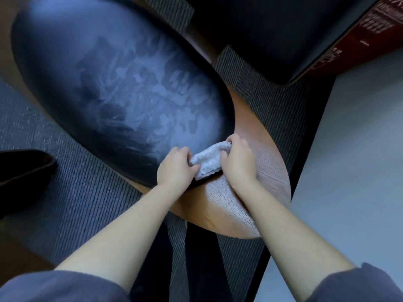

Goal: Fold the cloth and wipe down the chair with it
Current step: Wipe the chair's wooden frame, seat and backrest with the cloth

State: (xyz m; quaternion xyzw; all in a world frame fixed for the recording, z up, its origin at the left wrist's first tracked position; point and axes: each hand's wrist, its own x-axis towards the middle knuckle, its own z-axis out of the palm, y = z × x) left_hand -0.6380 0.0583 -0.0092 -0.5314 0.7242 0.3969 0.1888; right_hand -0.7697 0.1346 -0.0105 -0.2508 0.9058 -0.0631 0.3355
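A chair fills the head view: a dark padded seat (113, 88) with pale smeared streaks, set in a brown wooden shell (257, 136). A small pale textured cloth (208, 162), bunched and folded, lies at the seat's near right edge where the pad meets the wood. My left hand (175, 168) grips the cloth's left end with curled fingers. My right hand (238, 160) grips its right end, fingers curled over the top corner. Both forearms reach in from the bottom of the frame.
Grey ribbed carpet (82, 192) surrounds the chair. A second dark seat (272, 35) stands at the top right. A dark object (24, 168) lies on the carpet at the left. Pale smooth floor (359, 160) runs along the right. My dark-trousered legs (196, 258) stand below the chair.
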